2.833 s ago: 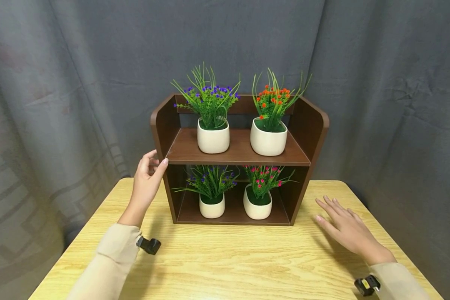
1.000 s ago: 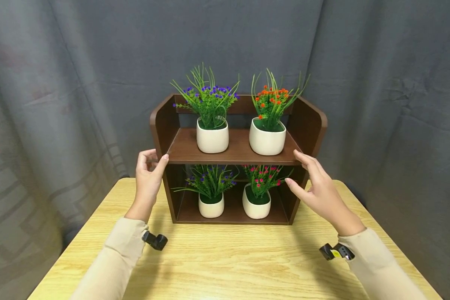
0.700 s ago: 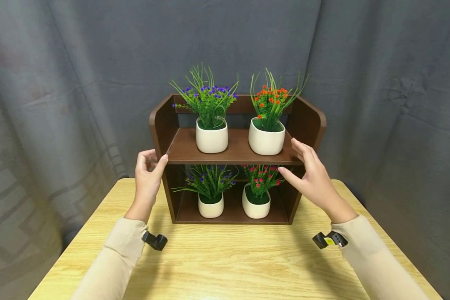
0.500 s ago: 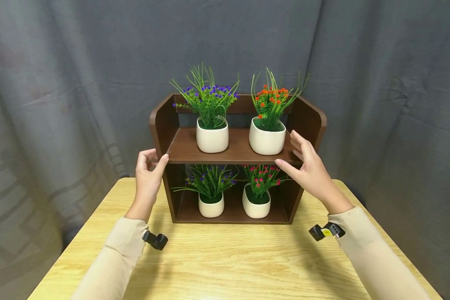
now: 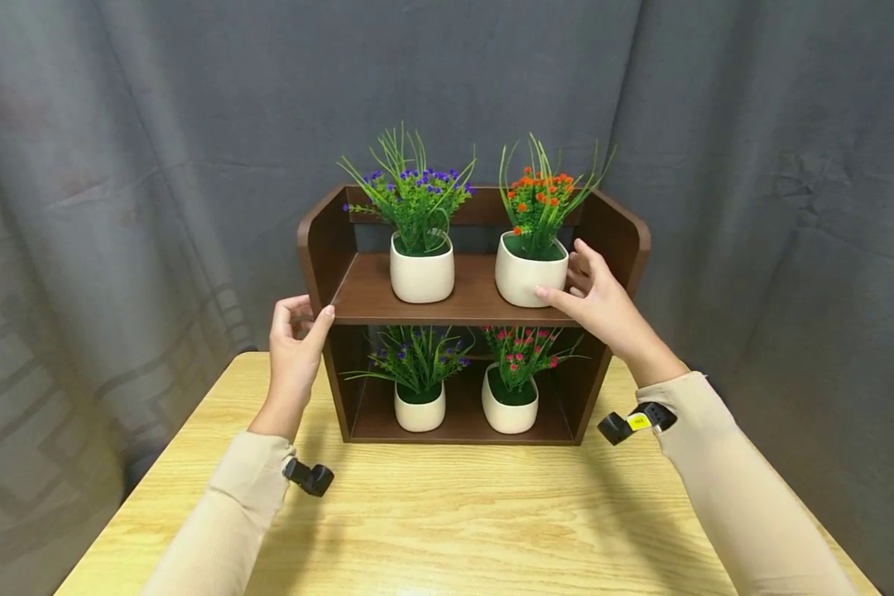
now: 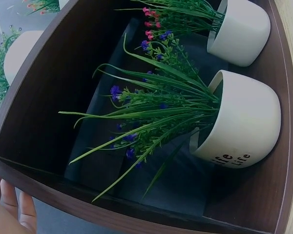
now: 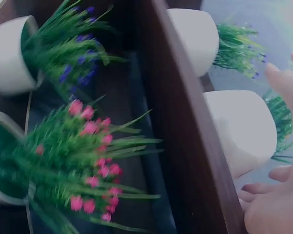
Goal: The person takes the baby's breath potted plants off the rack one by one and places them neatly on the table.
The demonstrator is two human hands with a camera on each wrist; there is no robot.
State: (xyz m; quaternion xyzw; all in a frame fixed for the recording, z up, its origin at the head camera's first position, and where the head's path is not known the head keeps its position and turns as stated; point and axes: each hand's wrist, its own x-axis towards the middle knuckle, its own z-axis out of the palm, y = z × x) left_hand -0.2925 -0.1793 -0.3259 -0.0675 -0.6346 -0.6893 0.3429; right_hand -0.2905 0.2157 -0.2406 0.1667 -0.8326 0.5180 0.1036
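Note:
A dark brown two-tier shelf (image 5: 454, 311) bears white pots of artificial flowers. My left hand (image 5: 295, 352) holds its left side panel, thumb on the front edge and fingers around the outside; in the left wrist view its fingers (image 6: 10, 200) show beside the panel. My right hand (image 5: 607, 306) is at the orange-flowered pot (image 5: 531, 273) on the upper tier, thumb overlapping the front and loosely bent fingers by the right side. In the right wrist view a gap shows between thumb and that pot (image 7: 241, 131). A purple-flowered pot (image 5: 421, 275) stands left of it.
On the lower tier stand another purple-flowered pot (image 5: 420, 410) and a pink-flowered pot (image 5: 510, 410). The shelf rests on a light wooden table (image 5: 454, 513). Grey curtains (image 5: 216, 124) hang behind and at both sides.
My right hand has risen from above the table's right side, past the shelf's front, up to the orange-flowered pot. My left hand has stayed at the left panel. The pots have not moved.

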